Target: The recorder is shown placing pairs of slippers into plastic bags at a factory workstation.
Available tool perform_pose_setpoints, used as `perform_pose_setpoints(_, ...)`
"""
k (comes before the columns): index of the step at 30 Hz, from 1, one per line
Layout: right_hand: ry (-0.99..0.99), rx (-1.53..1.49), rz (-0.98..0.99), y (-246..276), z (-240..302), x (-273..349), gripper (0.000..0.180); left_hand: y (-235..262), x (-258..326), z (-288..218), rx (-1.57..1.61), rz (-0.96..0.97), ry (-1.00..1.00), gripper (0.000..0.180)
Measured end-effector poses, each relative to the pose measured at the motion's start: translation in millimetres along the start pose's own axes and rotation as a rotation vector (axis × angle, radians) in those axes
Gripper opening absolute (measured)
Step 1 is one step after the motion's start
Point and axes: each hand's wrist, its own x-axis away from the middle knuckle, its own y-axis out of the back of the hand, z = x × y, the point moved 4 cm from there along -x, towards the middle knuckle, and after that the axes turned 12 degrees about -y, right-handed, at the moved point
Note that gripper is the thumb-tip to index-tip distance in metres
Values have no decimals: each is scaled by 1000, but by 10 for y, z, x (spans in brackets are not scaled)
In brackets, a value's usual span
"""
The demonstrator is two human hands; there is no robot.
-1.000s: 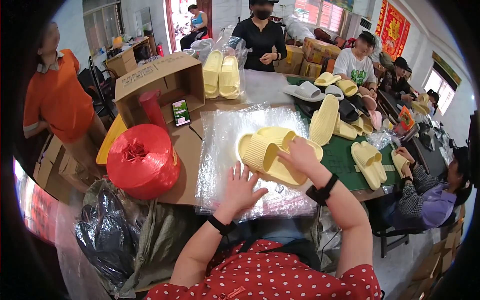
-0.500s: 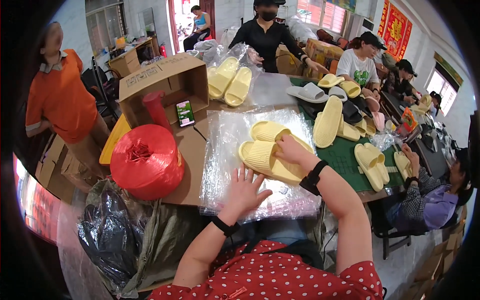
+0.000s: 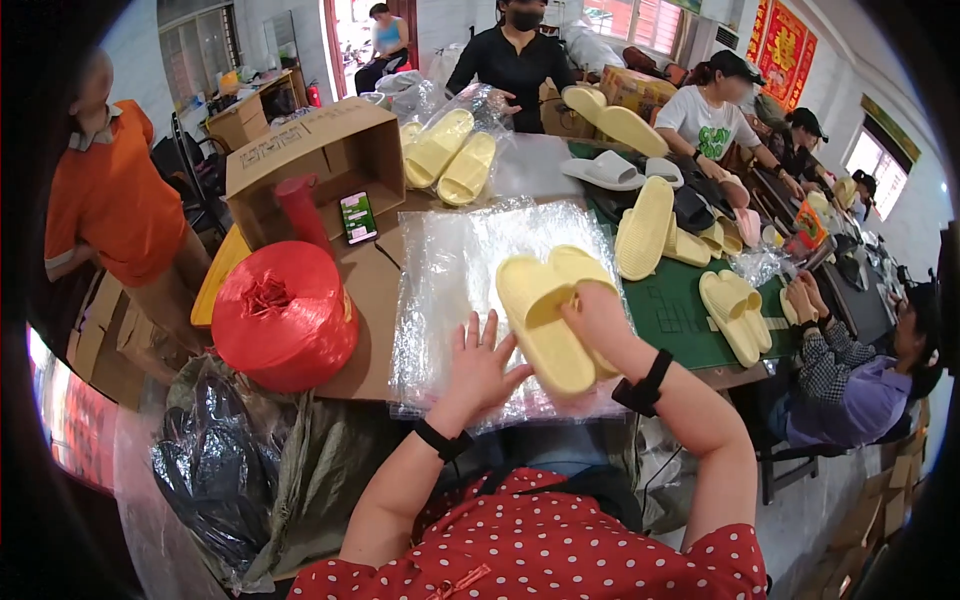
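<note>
A pair of pale yellow slippers (image 3: 535, 295) is in my right hand (image 3: 604, 324), whose fingers are closed around the straps where the two slippers meet. The pair is tilted over a stack of transparent plastic bags (image 3: 445, 262), toes toward the far side. My left hand (image 3: 480, 368) lies on the near part of the stack with its fingers spread, holding nothing. Its fingertips come close to the nearer slipper. The fingertips of my right hand are partly hidden by the straps.
Left stand a red twine roll (image 3: 285, 325), an open cardboard box (image 3: 310, 140) and a phone (image 3: 357, 218). Bagged yellow slippers (image 3: 440, 150) lie beyond the stack. Loose slippers (image 3: 645, 228) cover the green mat (image 3: 660, 310) at right. Co-workers sit and stand around the table.
My right hand has turned the yellow slippers more upright, toes pointing away. My left hand stays spread on the bags. Across the table, a co-worker now lifts another yellow pair.
</note>
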Motion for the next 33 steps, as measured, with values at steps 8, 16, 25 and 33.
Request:
perform_pose_setpoints(8, -16, -53, -259, -460, -403, 207, 31, 47, 25, -5, 6, 30, 3, 75)
perform_pose_setpoints(16, -310, -398, -582, -135, -1191, 446, 33, 438, 147, 198, 284, 97, -219, 87)
perform_pose_setpoints(25, -248, -1121, -388, 515, -1360, 1300, 22, 397, 272, 312, 351, -53, -250, 44)
perform_pose_setpoints(33, -208, -1201, -408, 661, -945, 1504, 21, 455, 116, -206, 238, -55, -282, 64)
